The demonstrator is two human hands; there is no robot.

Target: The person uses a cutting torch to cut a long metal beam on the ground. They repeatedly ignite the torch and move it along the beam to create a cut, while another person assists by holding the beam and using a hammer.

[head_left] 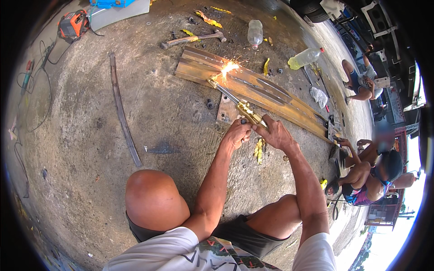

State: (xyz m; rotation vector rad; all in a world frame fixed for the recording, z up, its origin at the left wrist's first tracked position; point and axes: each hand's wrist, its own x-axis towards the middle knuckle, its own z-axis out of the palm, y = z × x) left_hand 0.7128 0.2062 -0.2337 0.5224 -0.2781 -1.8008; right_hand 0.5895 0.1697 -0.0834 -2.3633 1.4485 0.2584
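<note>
Head view, right hand: the right hand (275, 133) is wrapped round the rear of the brass torch (244, 107).
Left hand: the left hand (237, 134) has its fingers curled against the torch just beside the right; whether they close round it, I cannot tell.
Torch: runs ahead of both hands, angled forward and left, its head by the sparks (230, 67).
Rusty steel: the long steel section (262, 102) lies on the concrete (176, 122) beyond the hands, its near end reaching right of them; a co-worker's hand (343, 141) is by that end.
Steadiness: best to guide with the left and feed with the right, keeping tip height and pace even.
Spark path: sensible to angle spray away from the two plastic bottles, the clear bottle (255, 32) ahead and the greenish bottle (304, 58) ahead-right.
Bare skin: gloves would help.
</note>
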